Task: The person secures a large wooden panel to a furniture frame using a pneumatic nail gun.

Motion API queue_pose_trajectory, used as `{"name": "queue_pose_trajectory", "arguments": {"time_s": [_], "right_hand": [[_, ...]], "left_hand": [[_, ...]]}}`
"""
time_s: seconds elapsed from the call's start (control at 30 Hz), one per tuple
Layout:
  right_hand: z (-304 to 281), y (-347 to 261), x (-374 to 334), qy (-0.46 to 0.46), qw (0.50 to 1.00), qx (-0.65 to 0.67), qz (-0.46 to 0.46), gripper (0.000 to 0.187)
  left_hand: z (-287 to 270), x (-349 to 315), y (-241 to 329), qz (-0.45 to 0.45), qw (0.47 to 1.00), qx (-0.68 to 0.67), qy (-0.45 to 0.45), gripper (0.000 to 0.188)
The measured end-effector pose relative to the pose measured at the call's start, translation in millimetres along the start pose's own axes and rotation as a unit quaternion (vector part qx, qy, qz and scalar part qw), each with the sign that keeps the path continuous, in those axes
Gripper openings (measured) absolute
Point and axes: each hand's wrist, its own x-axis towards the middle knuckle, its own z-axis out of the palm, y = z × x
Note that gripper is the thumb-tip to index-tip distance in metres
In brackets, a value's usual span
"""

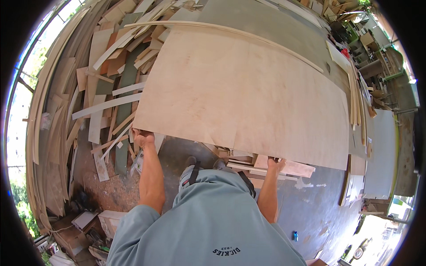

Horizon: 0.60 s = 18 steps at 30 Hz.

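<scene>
A large pale plywood sheet [239,88] spans the middle of the head view, its near edge toward me. My left hand [144,138] grips that edge close to the sheet's near left corner, fingers curled beneath it. Further right along the same edge, my right hand [276,165] is closed on the sheet too, its fingertips partly hidden under the wood. Across the sheet's far part lies a long thin wooden strip [222,29]. Behind it a greyish board surface [257,20] continues away from me.
Offcuts and strips [120,57] are heaped at the left, beside long planks [53,111]. Wood pieces [248,162] lie by my feet under the near edge. A small blue bottle [296,236] is on the grey floor [315,213]. Boards [379,150] lean at the right.
</scene>
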Motion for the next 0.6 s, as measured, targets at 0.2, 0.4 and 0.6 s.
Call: {"name": "queue_pose_trajectory", "arguments": {"time_s": [0.2, 0.4, 0.6], "right_hand": [[21, 1, -35, -0.011, 0.996, -0.081, 0.022, 0.028], [23, -5, -48, -0.028, 0.992, -0.121, -0.008, 0.026], [13, -2, -32, -0.049, 0.992, -0.111, -0.02, 0.037]], "left_hand": [[-11, 2, 2, -0.031, 0.999, -0.036, -0.014, 0.02], [-6, -3, -4, 0.026, 1.0, 0.001, -0.005, 0.022], [0, -9, -5, 0.037, 0.999, -0.001, -0.017, 0.025]]}}
